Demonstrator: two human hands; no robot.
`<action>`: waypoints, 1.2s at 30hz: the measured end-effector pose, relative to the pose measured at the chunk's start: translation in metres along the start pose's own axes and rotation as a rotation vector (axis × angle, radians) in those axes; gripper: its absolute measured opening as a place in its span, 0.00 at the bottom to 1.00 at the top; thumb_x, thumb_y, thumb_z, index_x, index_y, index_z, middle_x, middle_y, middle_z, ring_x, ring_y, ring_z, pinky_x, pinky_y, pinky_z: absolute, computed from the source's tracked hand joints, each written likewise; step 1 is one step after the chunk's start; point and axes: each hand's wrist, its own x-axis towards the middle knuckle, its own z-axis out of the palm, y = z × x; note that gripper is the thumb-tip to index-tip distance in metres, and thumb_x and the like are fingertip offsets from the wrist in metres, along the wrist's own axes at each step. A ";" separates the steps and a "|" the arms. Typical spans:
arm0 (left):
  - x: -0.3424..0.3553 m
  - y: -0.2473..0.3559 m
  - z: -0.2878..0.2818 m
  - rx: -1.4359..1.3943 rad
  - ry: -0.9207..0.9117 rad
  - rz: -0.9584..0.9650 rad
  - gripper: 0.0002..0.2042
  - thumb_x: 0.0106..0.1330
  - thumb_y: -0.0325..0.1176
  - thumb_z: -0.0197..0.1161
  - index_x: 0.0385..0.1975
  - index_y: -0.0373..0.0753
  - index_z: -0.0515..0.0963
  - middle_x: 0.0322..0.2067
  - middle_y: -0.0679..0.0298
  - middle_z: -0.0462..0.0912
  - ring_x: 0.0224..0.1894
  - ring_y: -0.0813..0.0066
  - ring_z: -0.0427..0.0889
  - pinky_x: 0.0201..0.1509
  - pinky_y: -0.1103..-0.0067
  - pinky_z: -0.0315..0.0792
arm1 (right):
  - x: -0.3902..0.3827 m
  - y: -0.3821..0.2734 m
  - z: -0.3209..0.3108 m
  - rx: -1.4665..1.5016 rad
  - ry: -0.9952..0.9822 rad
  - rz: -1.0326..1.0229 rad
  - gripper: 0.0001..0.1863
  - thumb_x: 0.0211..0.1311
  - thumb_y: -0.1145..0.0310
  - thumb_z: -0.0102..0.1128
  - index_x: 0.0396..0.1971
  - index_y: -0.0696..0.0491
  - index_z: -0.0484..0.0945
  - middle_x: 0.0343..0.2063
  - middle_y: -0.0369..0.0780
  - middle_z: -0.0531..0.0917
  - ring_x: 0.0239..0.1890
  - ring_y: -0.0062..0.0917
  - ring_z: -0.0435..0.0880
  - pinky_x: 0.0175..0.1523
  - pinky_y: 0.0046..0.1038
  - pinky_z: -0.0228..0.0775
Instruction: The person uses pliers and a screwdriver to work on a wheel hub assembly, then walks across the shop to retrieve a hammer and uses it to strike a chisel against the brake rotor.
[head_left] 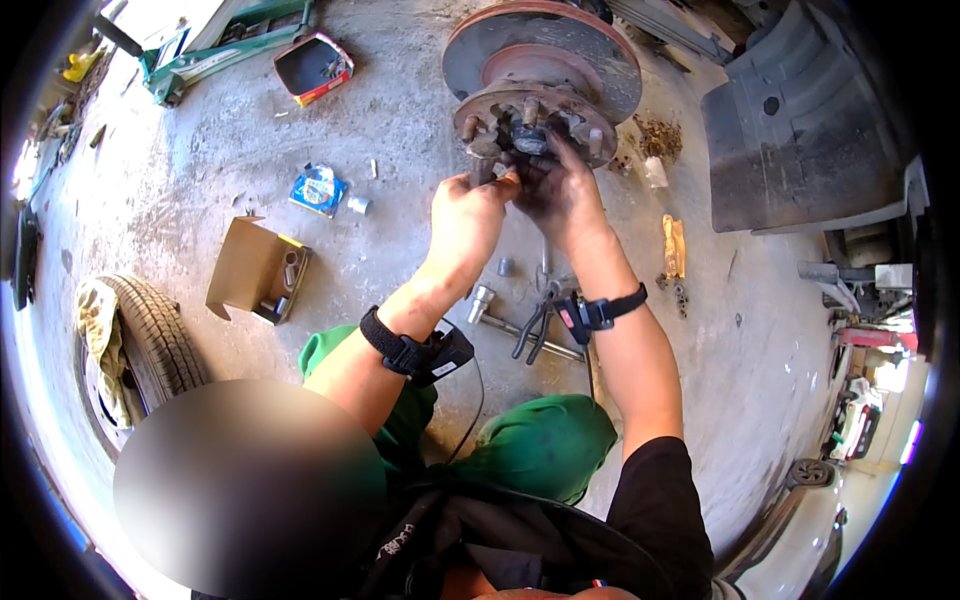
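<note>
In front of me is a rusty wheel hub [600,140] with studs, and the brake disc [460,60] sits behind it. My left hand [468,220] is closed at the hub's lower left edge, its thumb and fingers pinched around a dark piece I cannot make out. Blackened with grease, my right hand [562,200] reaches to the hub's middle, index finger stretched along the dark round centre part [528,138]. Its other fingers curl underneath, against the left fingertips; what they grip is hidden. Both wrists wear black straps.
Below my hands lie pliers [535,325], a socket wrench [510,325] and a loose socket [506,267]. Leftward are an open cardboard box [245,270], a blue packet [318,190], a red tray [318,70], a green jack [215,65] and a tyre [155,335]. A dark liner [810,130] stands right.
</note>
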 end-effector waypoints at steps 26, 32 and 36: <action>-0.015 -0.041 0.052 -0.255 -0.372 -0.408 0.06 0.61 0.32 0.61 0.30 0.37 0.74 0.24 0.64 0.75 0.30 0.70 0.74 0.39 0.75 0.67 | -0.113 0.045 -0.089 -1.095 -0.229 -0.177 0.16 0.66 0.59 0.52 0.43 0.55 0.77 0.31 0.37 0.80 0.33 0.21 0.78 0.34 0.28 0.71; -0.032 -0.048 0.061 0.440 -0.747 -0.246 0.17 0.59 0.35 0.63 0.42 0.28 0.76 0.42 0.57 0.79 0.45 0.69 0.75 0.48 0.77 0.69 | -0.142 0.090 -0.188 -0.855 0.344 0.038 0.17 0.57 0.55 0.60 0.29 0.57 0.78 0.14 0.40 0.73 0.19 0.27 0.74 0.27 0.30 0.66; -0.006 -0.071 0.041 0.705 -0.785 0.233 0.18 0.58 0.36 0.63 0.44 0.31 0.76 0.44 0.59 0.78 0.46 0.69 0.76 0.46 0.75 0.72 | -0.142 0.137 -0.288 -1.803 0.842 -0.458 0.15 0.55 0.60 0.60 0.24 0.59 0.75 0.20 0.47 0.79 0.25 0.44 0.78 0.34 0.41 0.73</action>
